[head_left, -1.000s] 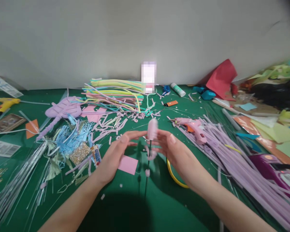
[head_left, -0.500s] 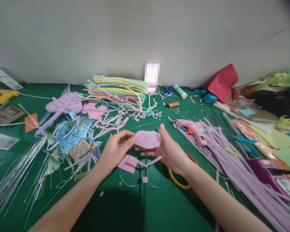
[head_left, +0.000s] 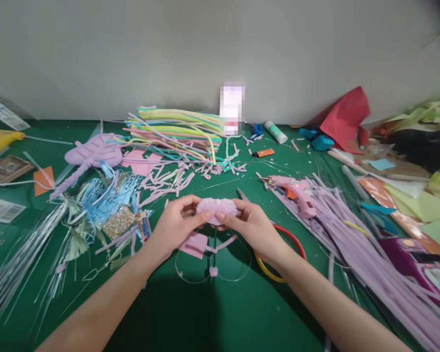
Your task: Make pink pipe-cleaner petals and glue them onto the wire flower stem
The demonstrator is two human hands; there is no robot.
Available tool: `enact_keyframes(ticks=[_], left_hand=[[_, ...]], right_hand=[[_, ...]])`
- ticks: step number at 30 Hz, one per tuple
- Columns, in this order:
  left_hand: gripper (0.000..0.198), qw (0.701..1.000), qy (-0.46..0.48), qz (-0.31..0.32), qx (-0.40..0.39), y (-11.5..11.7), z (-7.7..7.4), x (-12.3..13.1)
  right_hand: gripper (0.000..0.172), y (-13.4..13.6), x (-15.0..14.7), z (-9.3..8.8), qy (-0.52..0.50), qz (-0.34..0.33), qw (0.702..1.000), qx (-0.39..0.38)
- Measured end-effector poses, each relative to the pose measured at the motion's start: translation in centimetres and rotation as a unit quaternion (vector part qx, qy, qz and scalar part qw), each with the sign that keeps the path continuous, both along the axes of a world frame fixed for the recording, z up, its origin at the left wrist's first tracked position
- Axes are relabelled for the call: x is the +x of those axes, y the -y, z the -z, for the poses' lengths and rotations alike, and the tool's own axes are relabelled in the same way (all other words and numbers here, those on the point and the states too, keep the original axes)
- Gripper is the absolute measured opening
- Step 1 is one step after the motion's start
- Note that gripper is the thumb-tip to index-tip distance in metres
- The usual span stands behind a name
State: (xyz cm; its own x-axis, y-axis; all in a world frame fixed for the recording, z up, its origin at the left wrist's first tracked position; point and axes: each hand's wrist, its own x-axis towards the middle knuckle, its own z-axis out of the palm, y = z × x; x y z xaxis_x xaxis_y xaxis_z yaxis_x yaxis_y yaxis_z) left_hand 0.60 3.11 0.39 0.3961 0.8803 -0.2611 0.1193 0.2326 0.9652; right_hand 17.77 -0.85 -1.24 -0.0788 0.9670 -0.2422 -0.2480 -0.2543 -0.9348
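Between my hands is a fuzzy lilac piece [head_left: 215,206], rounded and apparently made of pipe cleaner. My left hand [head_left: 181,222] grips its left side, thumb on the near face. From the right, my right hand [head_left: 250,222] pinches it too, its thumb beside the other one. A dark thin stem runs down below it, with a short lilac pipe cleaner strip [head_left: 225,243], a small lilac blob [head_left: 213,271] and a loop of clear thread. Beneath my left hand lies a pink paper square [head_left: 194,244]. Scissors with red and yellow handles [head_left: 295,239] lie partly behind my right wrist.
On the right are a pink glue gun [head_left: 295,190] and a long bundle of lilac pipe cleaners [head_left: 355,244]. At the back lie coloured pipe cleaners [head_left: 176,129] and a lighter [head_left: 264,153]. Blue tassels [head_left: 106,205] and a yellow glue gun [head_left: 3,140] are on the left.
My right hand has turned from lying open beside the lilac piece to pinching it. Both thumbs now press its near face. The view has shifted slightly.
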Motion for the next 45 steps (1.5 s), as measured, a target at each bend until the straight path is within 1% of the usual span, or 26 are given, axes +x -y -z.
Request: enact_keyframes(ticks=[3, 6, 8, 10, 12, 13, 14, 16, 18, 19, 20, 21, 22, 23, 24, 25, 26, 28, 29, 30, 31, 32, 34, 37, 40, 45], left_hand=[[0.024, 1.0, 0.01, -0.004, -0.012, 0.0, 0.2, 0.1], [0.025, 1.0, 0.016, -0.007, -0.023, -0.2, 0.7, 0.2], [0.027, 1.0, 0.009, -0.004, -0.019, -0.4, 1.2, 0.1], [0.033, 0.999, -0.028, -0.002, 0.023, -0.7, 1.6, -0.1], [0.04, 0.988, -0.106, -0.012, 0.112, -0.9, 1.9, -0.5], [0.042, 0.974, -0.152, -0.021, 0.168, -1.1, 2.0, -0.7], [0.042, 0.955, -0.196, -0.03, 0.222, -1.2, 2.1, -1.0], [0.039, 0.913, -0.261, -0.043, 0.31, -1.5, 2.1, -1.5], [0.035, 0.884, -0.292, -0.046, 0.362, -1.9, 2.1, -1.9], [0.033, 0.876, -0.299, -0.044, 0.376, -2.0, 2.1, -2.0], [0.032, 0.87, -0.303, -0.042, 0.388, -2.1, 2.2, -2.2], [0.031, 0.865, -0.304, -0.04, 0.398, -2.2, 2.3, -2.2], [0.03, 0.86, -0.306, -0.038, 0.407, -2.2, 2.4, -2.2], [0.03, 0.854, -0.309, -0.035, 0.416, -2.2, 2.5, -2.2], [0.029, 0.849, -0.311, -0.031, 0.425, -2.2, 2.7, -2.2], [0.029, 0.845, -0.311, -0.027, 0.433, -2.2, 2.9, -2.2], [0.029, 0.842, -0.311, -0.023, 0.44, -2.3, 3.0, -2.1], [0.03, 0.838, -0.309, -0.019, 0.449, -2.3, 3.3, -2.0], [0.03, 0.838, -0.307, -0.019, 0.451, -2.3, 3.4, -2.0], [0.03, 0.838, -0.305, -0.019, 0.452, -2.3, 3.4, -1.9], [0.03, 0.839, -0.303, -0.019, 0.452, -2.3, 3.4, -1.9], [0.029, 0.839, -0.302, -0.02, 0.452, -2.3, 3.4, -1.8], [0.029, 0.837, -0.304, -0.022, 0.454, -2.2, 3.3, -1.8], [0.029, 0.828, -0.31, -0.022, 0.466, -2.1, 3.2, -1.6], [0.03, 0.822, -0.309, -0.018, 0.477, -2.1, 3.3, -1.5], [0.03, 0.82, -0.313, -0.016, 0.478, -2.1, 3.3, -1.5]], right_hand=[[0.032, -0.1, -0.1, 0.4, 0.004, -0.005, 1.0, -0.002], [0.038, -0.2, 0.1, 0.6, 0.066, -0.017, 0.998, -0.006], [0.043, -0.3, 0.7, 0.4, 0.115, 0.0, 0.993, -0.001], [0.045, -0.3, 1.5, -0.1, 0.188, 0.039, 0.981, 0.02], [0.043, 0.1, 2.3, -0.8, 0.297, 0.066, 0.951, 0.048], [0.041, 0.5, 2.6, -1.0, 0.356, 0.067, 0.93, 0.065], [0.039, 0.9, 2.7, -1.2, 0.41, 0.056, 0.907, 0.084], [0.034, 2.2, 2.7, -1.3, 0.487, 0.012, 0.864, 0.129], [0.031, 3.8, 2.4, -0.8, 0.536, -0.036, 0.824, 0.18], [0.03, 4.7, 2.3, -0.5, 0.548, -0.045, 0.809, 0.206], [0.029, 5.5, 2.3, -0.2, 0.556, -0.035, 0.799, 0.227], [0.028, 6.3, 2.4, 0.1, 0.557, -0.019, 0.795, 0.239], [0.027, 6.9, 2.5, 0.3, 0.551, -0.003, 0.798, 0.245], [0.027, 7.5, 2.8, 0.4, 0.536, 0.014, 0.809, 0.241], [0.027, 8.0, 3.1, 0.4, 0.513, 0.03, 0.828, 0.224], [0.028, 8.3, 3.5, 0.2, 0.477, 0.043, 0.856, 0.194], [0.028, 8.5, 3.8, 0.0, 0.428, 0.054, 0.889, 0.154], [0.03, 8.8, 4.3, -0.5, 0.298, 0.073, 0.949, 0.067], [0.032, 8.9, 4.5, -0.8, 0.223, 0.082, 0.971, 0.027], [0.034, 9.0, 4.5, -1.1, 0.147, 0.089, 0.985, -0.008], [0.035, 9.1, 4.6, -1.5, 0.073, 0.095, 0.992, -0.038], [0.036, 9.2, 4.5, -1.8, 0.002, 0.097, 0.993, -0.063], [0.035, 9.4, 4.4, -2.7, -0.12, 0.085, 0.984, -0.099], [0.033, 9.6, 3.8, -3.9, -0.232, 0.051, 0.966, -0.1], [0.033, 9.7, 3.1, -4.9, -0.276, 0.026, 0.957, -0.083], [0.033, 9.6, 2.2, -5.5, -0.282, -0.011, 0.957, -0.067]])
